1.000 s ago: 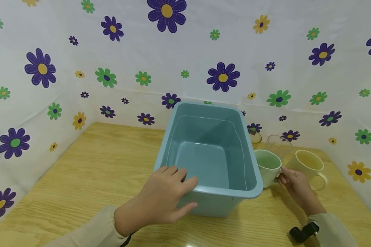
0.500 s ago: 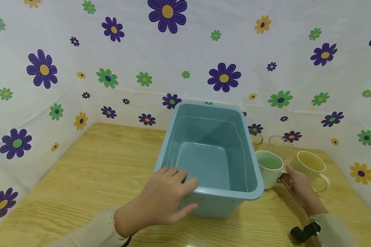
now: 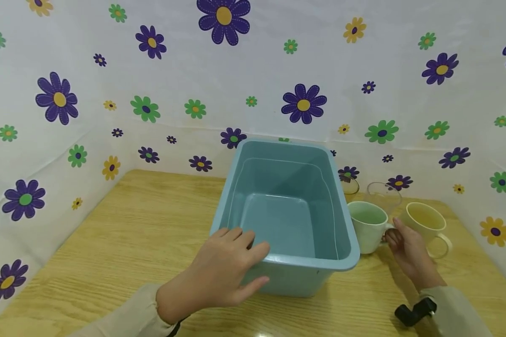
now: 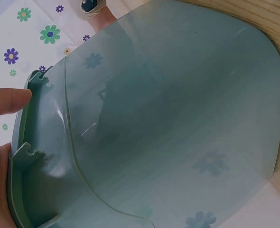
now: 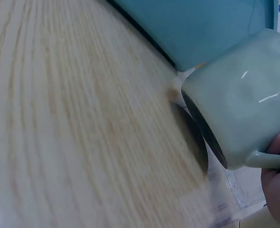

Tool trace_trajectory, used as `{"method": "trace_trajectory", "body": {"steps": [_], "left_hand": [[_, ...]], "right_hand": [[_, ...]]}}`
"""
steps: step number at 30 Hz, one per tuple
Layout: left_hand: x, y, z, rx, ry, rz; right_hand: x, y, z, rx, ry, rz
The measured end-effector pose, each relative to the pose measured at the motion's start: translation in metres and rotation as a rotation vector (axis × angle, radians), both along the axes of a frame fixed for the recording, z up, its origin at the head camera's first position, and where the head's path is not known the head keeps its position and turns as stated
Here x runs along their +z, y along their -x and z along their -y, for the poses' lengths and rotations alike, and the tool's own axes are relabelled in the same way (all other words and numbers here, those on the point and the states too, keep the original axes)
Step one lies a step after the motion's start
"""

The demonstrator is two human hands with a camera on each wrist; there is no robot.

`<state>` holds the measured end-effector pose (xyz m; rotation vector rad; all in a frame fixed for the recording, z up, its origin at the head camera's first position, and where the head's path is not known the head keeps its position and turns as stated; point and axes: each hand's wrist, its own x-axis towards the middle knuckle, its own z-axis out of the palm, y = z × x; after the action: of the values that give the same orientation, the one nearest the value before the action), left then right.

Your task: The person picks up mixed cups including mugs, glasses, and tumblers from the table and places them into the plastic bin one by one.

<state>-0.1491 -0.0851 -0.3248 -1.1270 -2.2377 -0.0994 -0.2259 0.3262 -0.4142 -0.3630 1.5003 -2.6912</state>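
Note:
A blue-grey plastic bin point(image 3: 297, 263) stands on the wooden table. My left hand point(image 3: 221, 269) grips its near rim, fingers hooked over the edge and thumb outside; the left wrist view shows the thumb point(image 4: 12, 100) at the rim and the bin's wall point(image 4: 154, 123). Just right of the bin is a pale green mug point(image 3: 368, 236). Its handle is pinched by my right hand point(image 3: 412, 252). In the right wrist view a dark shadow shows under the mug point(image 5: 239, 102), with a gap between base and tabletop. The bin looks bare inside.
A pale yellow mug point(image 3: 423, 224) stands right behind my right hand, its handle toward me. Clear glass rims show behind the green mug point(image 3: 383, 191) and beside the bin's far right side point(image 3: 351, 185). A flower-printed sheet point(image 3: 253, 70) borders the table at the back and sides.
The green mug has risen slightly with my right hand holding its handle. My left hand stays on the bin's rim.

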Motion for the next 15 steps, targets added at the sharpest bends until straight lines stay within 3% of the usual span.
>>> {"method": "trace_trajectory", "body": {"steps": [7,15], "left_hand": [[-0.0004,-0.0006,0.0003,0.0,-0.011,-0.002],[0.0001,-0.0008,0.0007,-0.001,-0.013,0.012]], "right_hand": [[0.0016,0.0041,-0.0014,0.032,0.091,-0.013],[0.0042,0.0084,-0.0091,0.226,0.102,-0.036]]}}
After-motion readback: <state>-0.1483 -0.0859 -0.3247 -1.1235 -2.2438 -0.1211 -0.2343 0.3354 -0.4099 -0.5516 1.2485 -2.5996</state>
